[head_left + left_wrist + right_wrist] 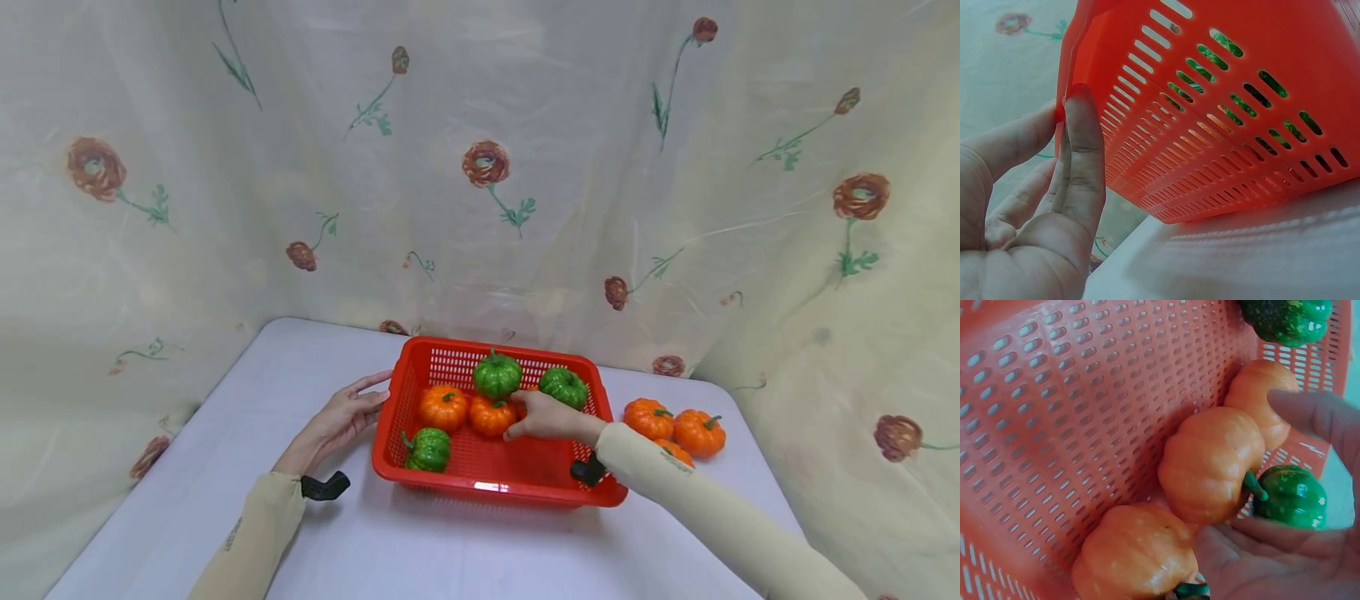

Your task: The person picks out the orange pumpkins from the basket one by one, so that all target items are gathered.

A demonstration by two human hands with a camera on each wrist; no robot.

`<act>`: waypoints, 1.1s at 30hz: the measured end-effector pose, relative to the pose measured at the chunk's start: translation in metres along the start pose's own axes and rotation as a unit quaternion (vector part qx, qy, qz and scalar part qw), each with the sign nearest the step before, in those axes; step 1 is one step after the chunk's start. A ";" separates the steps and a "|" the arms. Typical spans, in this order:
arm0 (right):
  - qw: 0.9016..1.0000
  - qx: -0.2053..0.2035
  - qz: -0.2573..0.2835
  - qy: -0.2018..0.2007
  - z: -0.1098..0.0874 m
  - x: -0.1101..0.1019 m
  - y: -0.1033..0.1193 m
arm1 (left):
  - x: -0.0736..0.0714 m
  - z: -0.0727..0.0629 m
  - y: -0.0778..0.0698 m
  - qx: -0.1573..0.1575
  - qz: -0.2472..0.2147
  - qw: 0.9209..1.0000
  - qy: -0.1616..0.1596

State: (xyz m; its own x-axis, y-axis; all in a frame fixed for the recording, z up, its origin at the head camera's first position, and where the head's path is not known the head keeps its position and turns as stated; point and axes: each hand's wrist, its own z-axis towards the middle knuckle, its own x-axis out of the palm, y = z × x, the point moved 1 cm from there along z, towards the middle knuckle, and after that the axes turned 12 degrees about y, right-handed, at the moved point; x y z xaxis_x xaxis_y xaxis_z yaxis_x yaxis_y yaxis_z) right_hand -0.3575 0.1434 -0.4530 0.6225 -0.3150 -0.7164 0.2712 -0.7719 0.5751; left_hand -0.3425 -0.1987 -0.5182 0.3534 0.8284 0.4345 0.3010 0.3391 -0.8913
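Basket [1104,412], one: red, slotted, filling most of your view. Orange pumpkins, three, in a slanting row inside: lower orange [1135,553], cut by the bottom edge; middle orange [1210,462], its green stem towards your palm; upper orange [1260,394], partly behind your thumb. Green pumpkins, two: top green [1291,322], cut by the top edge; lower green [1291,497], seen between your thumb and fingers, contact unclear. Your right hand [1310,556], one: thumb and fingers spread apart, fingers blurred beside middle orange.

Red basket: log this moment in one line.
left hand: touching red basket | right hand: inside, beside orange pumpkins | green pumpkins: three inside | other orange pumpkins: three, outside, right
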 end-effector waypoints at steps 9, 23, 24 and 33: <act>0.999 -0.013 -0.024 -0.043 0.021 0.005 0.003 | 0.000 0.000 0.001 0.000 -0.011 1.000 0.001; 0.994 0.014 -0.059 -0.087 0.038 0.014 0.015 | -0.001 0.002 0.002 0.011 -0.014 1.000 0.004; 0.994 0.017 -0.060 -0.090 0.038 0.014 0.016 | 0.000 0.002 0.002 0.011 -0.013 1.000 0.004; 0.993 -0.001 -0.089 -0.074 0.037 0.013 0.018 | 0.000 0.001 0.001 0.008 -0.006 1.000 -0.003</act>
State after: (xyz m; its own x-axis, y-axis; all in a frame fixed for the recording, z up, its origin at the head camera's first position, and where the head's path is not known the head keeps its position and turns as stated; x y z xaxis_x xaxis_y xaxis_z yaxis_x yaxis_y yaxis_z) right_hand -0.3717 0.1050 -0.4672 0.4494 -0.2511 -0.8573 0.3684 -0.8222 0.4339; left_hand -0.3431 -0.1978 -0.5196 0.3453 0.8266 0.4444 0.2911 0.3558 -0.8881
